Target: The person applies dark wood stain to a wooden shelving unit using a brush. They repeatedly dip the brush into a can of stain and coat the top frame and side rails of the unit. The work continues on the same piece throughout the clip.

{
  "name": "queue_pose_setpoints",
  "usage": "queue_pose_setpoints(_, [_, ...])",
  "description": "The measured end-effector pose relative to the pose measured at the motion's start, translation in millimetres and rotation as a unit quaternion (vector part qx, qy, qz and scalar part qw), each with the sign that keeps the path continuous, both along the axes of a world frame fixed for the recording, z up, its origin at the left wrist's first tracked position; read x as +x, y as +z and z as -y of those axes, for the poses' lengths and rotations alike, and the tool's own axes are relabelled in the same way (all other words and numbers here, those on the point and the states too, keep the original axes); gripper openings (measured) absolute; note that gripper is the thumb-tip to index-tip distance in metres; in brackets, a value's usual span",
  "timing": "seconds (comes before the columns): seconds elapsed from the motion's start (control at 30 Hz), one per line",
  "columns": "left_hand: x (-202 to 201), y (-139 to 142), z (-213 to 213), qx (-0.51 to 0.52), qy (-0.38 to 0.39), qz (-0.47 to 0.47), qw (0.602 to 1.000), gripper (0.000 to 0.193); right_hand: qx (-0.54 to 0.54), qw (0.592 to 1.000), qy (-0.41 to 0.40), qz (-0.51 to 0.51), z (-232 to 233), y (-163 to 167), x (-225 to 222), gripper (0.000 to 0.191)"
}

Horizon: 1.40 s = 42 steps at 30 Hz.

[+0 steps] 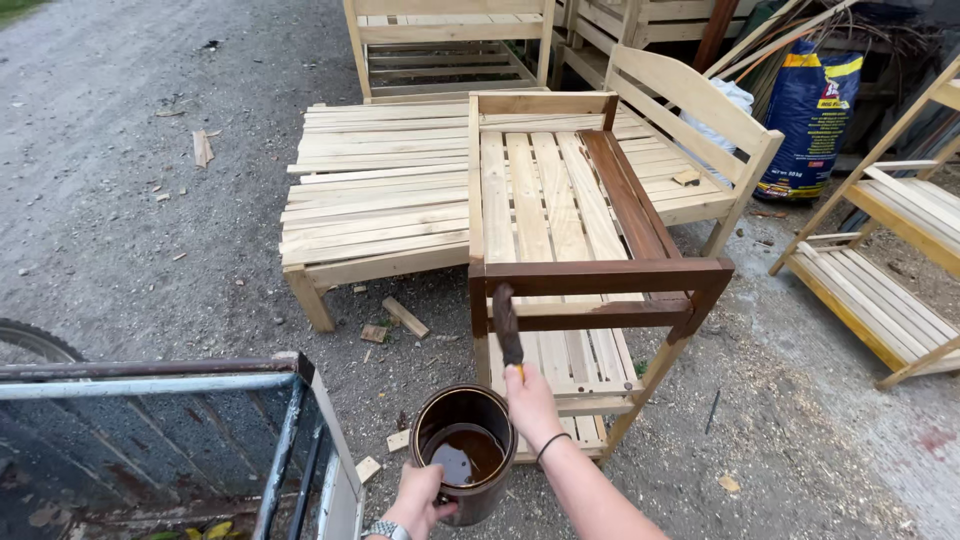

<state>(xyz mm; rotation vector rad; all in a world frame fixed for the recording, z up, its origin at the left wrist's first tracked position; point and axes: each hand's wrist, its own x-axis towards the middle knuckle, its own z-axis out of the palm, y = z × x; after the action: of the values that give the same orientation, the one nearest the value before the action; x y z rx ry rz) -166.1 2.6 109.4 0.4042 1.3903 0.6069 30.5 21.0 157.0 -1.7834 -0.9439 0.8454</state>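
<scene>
**Brush raised at near corner of partly stained shelf**

The right hand (531,402) is closed around the handle of a stain brush (507,325), bristles up, its long axis near-vertical and tipped slightly left. The bristles overlap the near left post of the wooden shelf unit (560,215), which lies just beyond the hand; whether they touch it cannot be told. The left hand (420,500) grips the near rim of the stain can (466,450), just left of the right hand. The shelf's near and right rails are dark; the far slats are bare.
</scene>
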Motion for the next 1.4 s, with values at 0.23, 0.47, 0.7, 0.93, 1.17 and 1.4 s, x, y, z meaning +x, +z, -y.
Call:
queue_pose_setpoints(0.23, [-13,-6,3,0.002,-0.009,-0.010,1.000,0.063,0.097,0.990,0.023,0.102,9,-2,-9,0.034])
queue_pose_setpoints(0.47, [-15,-7,4,-0.020,-0.001,-0.002,1.000,0.067,-0.004,0.998,0.020,0.064,-4,1,-18,0.033])
queue_pose_setpoints(0.7, [-26,-10,9,0.005,0.000,-0.012,1.000,0.062,0.088,0.989,-0.005,0.119,5,5,-16,0.037])
queue_pose_setpoints(0.93, [-23,-11,4,-0.026,0.020,-0.007,0.999,0.064,-0.025,0.998,0.021,-0.045,6,-15,-16,0.032])
queue_pose_setpoints(1.17, [-30,-12,9,-0.034,0.015,-0.001,0.999,0.067,-0.114,0.830,0.016,-0.546,-13,1,-17,0.031])
queue_pose_setpoints(1.4, [-37,-16,8,-0.033,0.015,-0.009,0.999,0.072,0.095,0.928,0.135,-0.334,-10,102,-58,0.025])
